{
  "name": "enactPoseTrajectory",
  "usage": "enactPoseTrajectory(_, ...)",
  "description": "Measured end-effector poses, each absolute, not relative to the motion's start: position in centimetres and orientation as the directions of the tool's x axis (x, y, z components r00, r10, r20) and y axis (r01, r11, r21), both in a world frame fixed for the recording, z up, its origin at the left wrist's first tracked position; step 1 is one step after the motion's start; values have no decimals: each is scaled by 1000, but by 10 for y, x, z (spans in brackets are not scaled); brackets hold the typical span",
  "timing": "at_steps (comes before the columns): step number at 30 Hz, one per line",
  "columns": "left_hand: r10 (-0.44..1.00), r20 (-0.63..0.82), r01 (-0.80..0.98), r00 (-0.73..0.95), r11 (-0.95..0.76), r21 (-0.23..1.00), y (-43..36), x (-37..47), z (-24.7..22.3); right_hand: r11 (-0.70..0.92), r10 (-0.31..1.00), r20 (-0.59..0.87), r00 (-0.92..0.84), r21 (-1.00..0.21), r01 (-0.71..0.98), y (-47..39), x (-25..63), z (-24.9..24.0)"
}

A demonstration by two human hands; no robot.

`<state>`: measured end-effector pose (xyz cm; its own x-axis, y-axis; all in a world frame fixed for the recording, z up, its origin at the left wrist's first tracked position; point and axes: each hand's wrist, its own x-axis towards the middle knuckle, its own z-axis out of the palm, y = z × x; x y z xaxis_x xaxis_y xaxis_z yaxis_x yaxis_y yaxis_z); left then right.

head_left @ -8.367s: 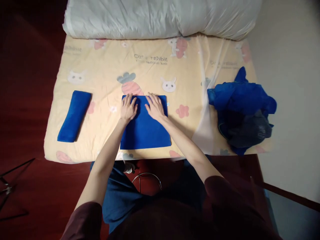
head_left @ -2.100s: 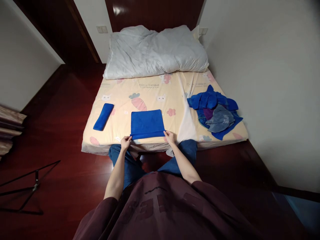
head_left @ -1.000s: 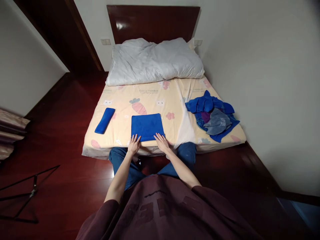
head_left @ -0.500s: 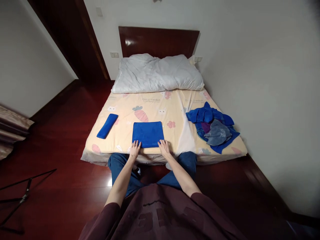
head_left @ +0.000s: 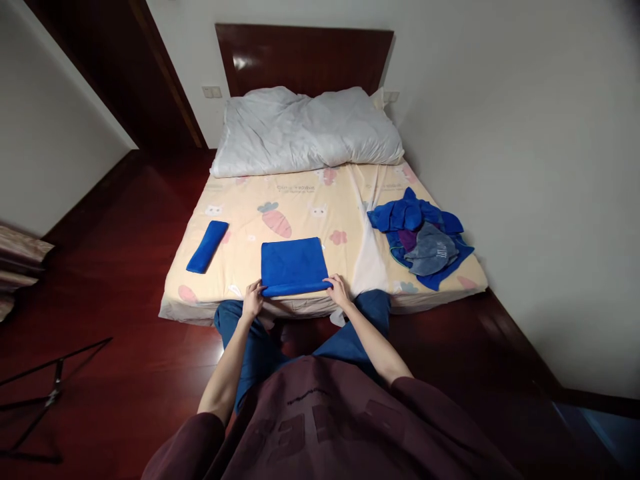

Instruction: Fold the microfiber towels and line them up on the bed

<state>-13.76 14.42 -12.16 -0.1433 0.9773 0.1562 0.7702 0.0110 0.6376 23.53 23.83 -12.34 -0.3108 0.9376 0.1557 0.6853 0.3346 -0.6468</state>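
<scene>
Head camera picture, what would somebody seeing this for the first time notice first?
Probably the bright blue cloth at the near edge of the bed, its near corners held by the left hand and right hand. Next, likely the loose heap of blue, purple and grey cloth toward the bed's right side, and the narrow blue bundle on its left.

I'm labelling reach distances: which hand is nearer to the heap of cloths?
Right. The right hand is at the near right corner of the flat blue cloth, left of the heap; the left hand is at the near left corner, farther away.
</scene>
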Motion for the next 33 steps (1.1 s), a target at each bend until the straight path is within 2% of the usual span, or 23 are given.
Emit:
enactPoseTrajectory(3, 971, 157, 728, -182, 25, 685, 143, -143, -123, 255, 960, 131, -246, -768, 588, 243, 238, -131)
enactPoseTrajectory(7, 962, 165, 677, -219, 28, 735, 142, -142, -122, 203, 975, 118, -188, -820, 536, 246, 242, -134)
enactPoseTrajectory(14, 942, 126, 600, -310, 91, 795, 148, -138, -118, 180, 981, 108, -162, -822, 540, 254, 242, -132)
enactPoseTrajectory(19, 878, 81, 484, -472, 182, 856, 157, -139, -123, 168, 986, 135, -99, -812, 559, 265, 240, -132)
enactPoseTrajectory(33, 785, 53, 488, -617, 329, 808, 167, -127, -124, 35, 998, 63, 22, -768, 639, 281, 227, -124)
